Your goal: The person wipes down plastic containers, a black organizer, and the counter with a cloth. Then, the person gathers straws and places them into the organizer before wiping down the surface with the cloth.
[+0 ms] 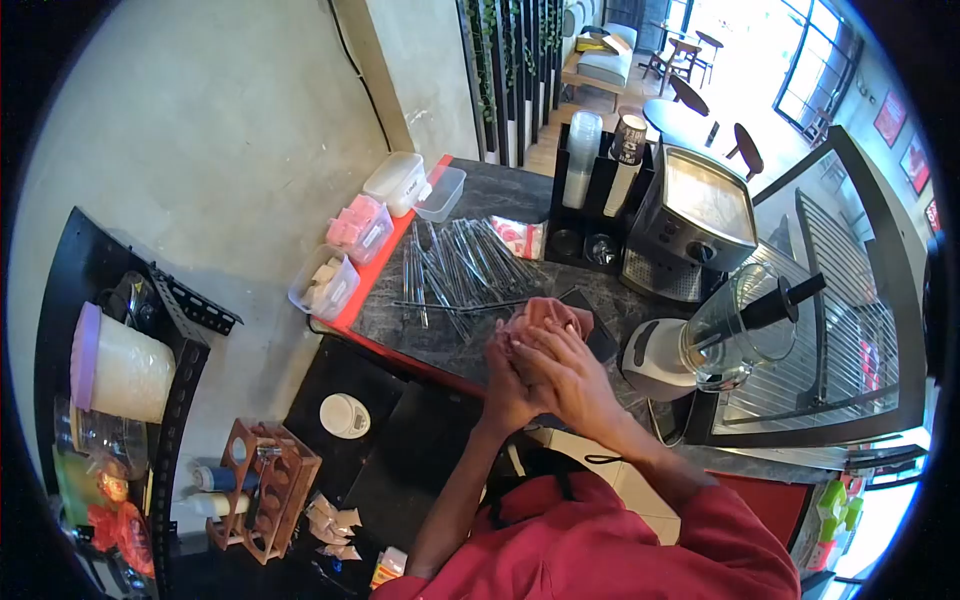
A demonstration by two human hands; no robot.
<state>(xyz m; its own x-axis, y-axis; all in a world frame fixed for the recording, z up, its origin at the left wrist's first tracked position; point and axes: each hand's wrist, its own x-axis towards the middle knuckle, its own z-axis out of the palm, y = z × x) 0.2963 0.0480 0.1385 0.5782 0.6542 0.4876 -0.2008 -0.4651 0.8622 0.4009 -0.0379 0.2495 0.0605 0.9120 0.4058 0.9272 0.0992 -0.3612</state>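
My left hand (513, 385) and my right hand (570, 380) are together over the counter's front edge, both closed around a crumpled pinkish-brown cloth (548, 314). The cloth bulges out above my fingers. Just beyond it, many thin clear wrapped sticks, perhaps straws (455, 265), lie spread on the dark counter (385, 312). A dark flat object (600, 335) lies partly hidden behind the cloth and my right hand.
At the right stand a blender (735, 330), a coffee machine (690, 220) and a glass display case (830, 300). A cup holder (563, 225) is at the back. Plastic tubs (360, 225) line the left edge. Lower left are a white scale (344, 415) and a wooden rack (270, 490).
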